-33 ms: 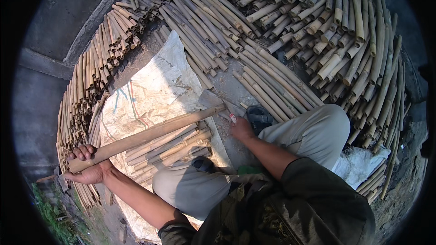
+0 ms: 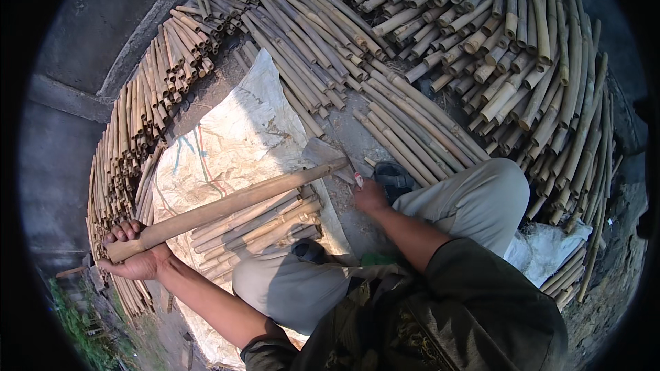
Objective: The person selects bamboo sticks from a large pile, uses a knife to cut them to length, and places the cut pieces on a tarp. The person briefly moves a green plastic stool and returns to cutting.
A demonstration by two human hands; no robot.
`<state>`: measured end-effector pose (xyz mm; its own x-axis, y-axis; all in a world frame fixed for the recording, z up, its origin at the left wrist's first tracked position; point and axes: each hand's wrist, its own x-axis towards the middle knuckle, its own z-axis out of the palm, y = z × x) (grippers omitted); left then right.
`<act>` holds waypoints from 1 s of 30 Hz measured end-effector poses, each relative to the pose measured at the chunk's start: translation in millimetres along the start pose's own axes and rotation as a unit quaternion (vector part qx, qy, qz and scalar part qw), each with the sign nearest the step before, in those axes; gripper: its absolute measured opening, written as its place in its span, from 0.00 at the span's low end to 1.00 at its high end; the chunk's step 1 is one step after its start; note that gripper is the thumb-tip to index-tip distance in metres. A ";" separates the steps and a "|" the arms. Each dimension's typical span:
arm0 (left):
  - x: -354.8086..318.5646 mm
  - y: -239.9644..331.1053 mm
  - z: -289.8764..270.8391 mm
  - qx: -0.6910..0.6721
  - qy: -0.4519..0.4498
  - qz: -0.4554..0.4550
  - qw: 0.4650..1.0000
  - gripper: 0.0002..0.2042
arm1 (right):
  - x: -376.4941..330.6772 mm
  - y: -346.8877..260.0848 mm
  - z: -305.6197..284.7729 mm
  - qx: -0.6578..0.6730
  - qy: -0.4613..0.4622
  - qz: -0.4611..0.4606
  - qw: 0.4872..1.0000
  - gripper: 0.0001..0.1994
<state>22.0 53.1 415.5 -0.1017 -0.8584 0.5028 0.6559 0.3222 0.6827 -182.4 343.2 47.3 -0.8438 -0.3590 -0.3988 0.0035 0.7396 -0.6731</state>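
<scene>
A long, thick bamboo pole [image 2: 234, 206] slants across in front of me, rising from lower left to upper right. My left hand [image 2: 134, 251] is closed around its near-left end, fingers over the top and palm beneath. The pole's far end lies beside a thin-bladed tool [image 2: 358, 179] with a red and white handle. My right hand [image 2: 371, 197] is closed on that handle; the tool looks like a knife, but its exact kind is unclear. A flat grey piece [image 2: 320, 152] shows around the pole's far end.
Several cut bamboo poles [image 2: 265, 223] lie on a pale woven sheet [image 2: 227, 130] under the held pole. Large bamboo stacks stand at left [image 2: 141, 103] and right [image 2: 509, 69]. More poles [image 2: 412, 124] lie ahead. A white sack [image 2: 550, 251] is beside my right knee.
The bamboo pole's far end and my right hand with the tool have shifted slightly to the right. My left hand stays closed on the near end.
</scene>
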 end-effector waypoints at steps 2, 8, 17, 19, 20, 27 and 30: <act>1.8 0.3 0.6 -0.010 0.016 0.021 1.000 0.24 | -2.7 -5.6 -0.6 0.043 -0.022 -0.058 0.997 0.15; 3.9 0.1 -5.3 -0.007 0.016 0.020 1.000 0.22 | -5.0 -16.0 -4.5 0.041 -0.038 -0.106 0.993 0.15; 2.1 2.3 -1.0 -0.016 -0.040 0.010 0.999 0.26 | -4.2 -9.8 -17.5 0.025 -0.069 -0.121 0.990 0.15; 1.3 2.5 6.0 0.058 0.041 0.010 0.997 0.25 | -2.5 -9.3 -17.0 0.016 0.011 -0.009 1.000 0.14; -1.7 1.8 8.1 0.098 0.083 -0.003 0.992 0.21 | -1.5 -8.4 -17.2 0.005 0.026 -0.016 1.000 0.13; 1.6 7.6 -4.0 -0.057 -0.069 -0.066 0.994 0.15 | -5.9 -4.5 -18.9 0.023 -0.044 -0.103 0.993 0.16; 4.6 6.5 -12.1 -0.108 -0.112 -0.064 0.986 0.15 | -7.6 -9.1 -23.0 -0.020 0.014 -0.038 0.999 0.15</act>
<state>34.8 46.5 415.9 -0.3411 -0.7689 0.5408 0.7687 0.1030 0.6313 -188.4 352.2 70.7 -0.8555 -0.3996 -0.3291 -0.0828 0.7331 -0.6750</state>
